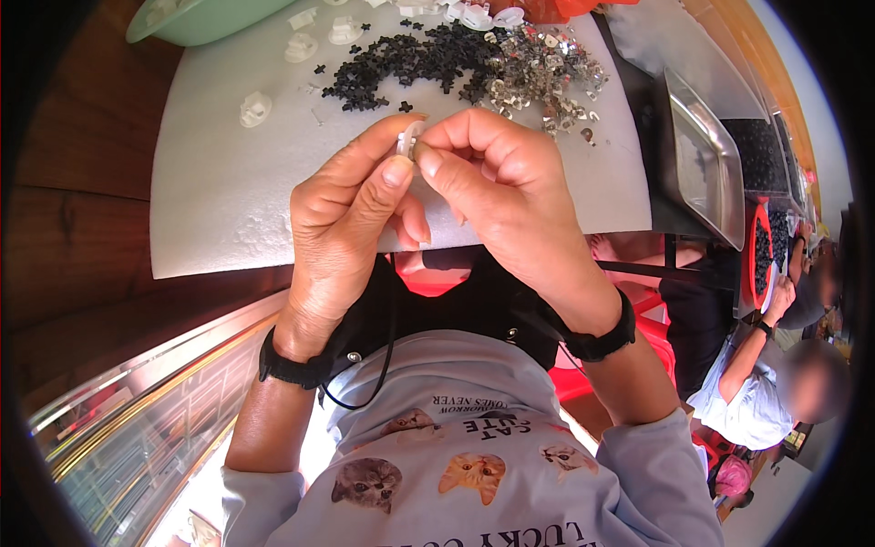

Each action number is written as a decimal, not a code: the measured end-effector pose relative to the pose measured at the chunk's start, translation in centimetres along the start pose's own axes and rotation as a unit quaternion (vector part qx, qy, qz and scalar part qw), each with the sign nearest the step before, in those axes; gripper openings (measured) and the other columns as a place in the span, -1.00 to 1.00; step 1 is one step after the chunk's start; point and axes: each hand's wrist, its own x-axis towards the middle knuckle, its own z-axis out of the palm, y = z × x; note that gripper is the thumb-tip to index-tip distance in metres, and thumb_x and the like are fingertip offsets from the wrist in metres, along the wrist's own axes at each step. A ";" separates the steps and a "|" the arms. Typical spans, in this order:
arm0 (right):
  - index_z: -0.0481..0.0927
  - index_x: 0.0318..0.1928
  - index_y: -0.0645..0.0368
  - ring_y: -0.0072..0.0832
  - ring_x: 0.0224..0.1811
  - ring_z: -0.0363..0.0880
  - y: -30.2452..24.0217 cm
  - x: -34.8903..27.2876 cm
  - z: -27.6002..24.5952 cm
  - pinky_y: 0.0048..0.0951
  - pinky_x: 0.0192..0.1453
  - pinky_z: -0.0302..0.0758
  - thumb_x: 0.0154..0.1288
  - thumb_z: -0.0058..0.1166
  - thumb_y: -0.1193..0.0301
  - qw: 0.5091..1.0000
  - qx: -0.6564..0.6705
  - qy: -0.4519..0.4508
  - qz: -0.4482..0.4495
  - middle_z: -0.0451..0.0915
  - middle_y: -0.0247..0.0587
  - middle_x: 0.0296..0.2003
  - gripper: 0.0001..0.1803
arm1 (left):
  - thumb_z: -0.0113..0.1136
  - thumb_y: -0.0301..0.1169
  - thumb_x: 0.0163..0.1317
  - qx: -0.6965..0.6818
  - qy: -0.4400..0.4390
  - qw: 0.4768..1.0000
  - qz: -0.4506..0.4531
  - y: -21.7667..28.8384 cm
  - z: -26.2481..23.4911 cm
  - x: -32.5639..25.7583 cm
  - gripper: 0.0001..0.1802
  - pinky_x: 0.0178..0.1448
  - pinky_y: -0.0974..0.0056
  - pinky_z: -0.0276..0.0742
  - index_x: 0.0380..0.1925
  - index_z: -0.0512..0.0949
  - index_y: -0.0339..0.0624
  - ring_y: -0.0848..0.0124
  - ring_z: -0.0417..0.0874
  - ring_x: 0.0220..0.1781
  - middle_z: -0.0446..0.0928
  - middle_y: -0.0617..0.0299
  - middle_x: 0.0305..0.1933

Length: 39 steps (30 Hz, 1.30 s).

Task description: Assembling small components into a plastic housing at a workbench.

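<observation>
Between thumb and forefinger, my left hand (339, 202) grips a small white round plastic part (409, 139), tilted on edge. Thumb and forefinger of my right hand (510, 187) are pinched together against its right side; whatever they hold is hidden by the fingertips. Both hands are raised over the near half of a white foam sheet (232, 196). Beyond them lies a heap of small black cross-shaped pieces (392, 66). Touching that heap on the right is a spread of shiny little metal clips (551, 77).
A few white plastic parts like the held one, including a loose part (255, 108), lie on the sheet's left and far side. A green basin (196, 23) stands at the far left. On the right are a metal tray (702, 155) and a co-worker (752, 383) beside a red tray (759, 255).
</observation>
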 end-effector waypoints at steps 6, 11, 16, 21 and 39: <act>0.49 -0.32 0.31 -0.70 -0.65 0.46 -0.6 0.1 -0.3 -0.62 -0.73 0.32 0.33 -0.02 0.48 1.000 -0.026 -0.007 0.002 0.52 -0.29 -0.61 -0.88 | 0.16 -0.37 0.31 0.028 0.000 1.000 -0.007 0.3 0.2 -0.2 -0.62 -0.48 0.52 0.45 0.09 0.49 -0.29 0.62 0.48 -0.58 0.52 0.30 -0.53; 0.48 -0.33 0.30 -0.68 -0.63 0.49 -0.4 0.1 -0.4 -0.62 -0.73 0.33 0.33 -0.03 0.49 1.000 -0.015 -0.023 0.001 0.53 -0.27 -0.61 -0.89 | 0.10 -0.36 0.34 0.068 -0.010 0.998 0.008 0.2 0.1 -0.2 -0.61 -0.45 0.51 0.41 0.12 0.46 -0.32 0.60 0.46 -0.52 0.53 0.30 -0.45; 0.52 -0.33 0.25 -0.81 -0.52 0.32 -0.1 -0.6 -0.1 -0.68 -0.48 0.26 0.32 0.05 0.51 0.999 0.038 -0.008 -0.007 0.51 -0.46 -0.48 -0.93 | 0.10 -0.37 0.34 0.053 -0.027 0.998 0.016 0.1 0.1 -0.2 -0.62 -0.45 0.50 0.41 0.10 0.47 -0.32 0.59 0.46 -0.52 0.53 0.30 -0.45; 0.51 -0.32 0.26 -0.81 -0.52 0.33 -0.9 -0.8 -0.4 -0.67 -0.47 0.28 0.34 0.03 0.52 0.999 -0.001 -0.004 0.038 0.51 -0.44 -0.48 -0.93 | 0.11 -0.36 0.33 0.057 -0.020 0.998 0.007 0.1 0.3 -0.4 -0.63 -0.42 0.51 0.40 0.08 0.49 -0.32 0.61 0.44 -0.53 0.51 0.32 -0.48; 0.52 -0.13 0.20 -0.39 -0.34 0.51 -1.5 2.7 -7.5 -0.42 -0.24 0.43 0.21 -0.03 0.56 0.852 -0.511 -0.012 -0.112 0.55 -0.17 -0.28 -0.79 | -0.12 -0.31 0.45 -0.040 -0.022 0.999 0.009 0.4 -0.3 0.0 -0.63 -0.42 0.44 0.47 0.12 0.38 -0.31 0.51 0.52 -0.53 0.57 0.02 -0.04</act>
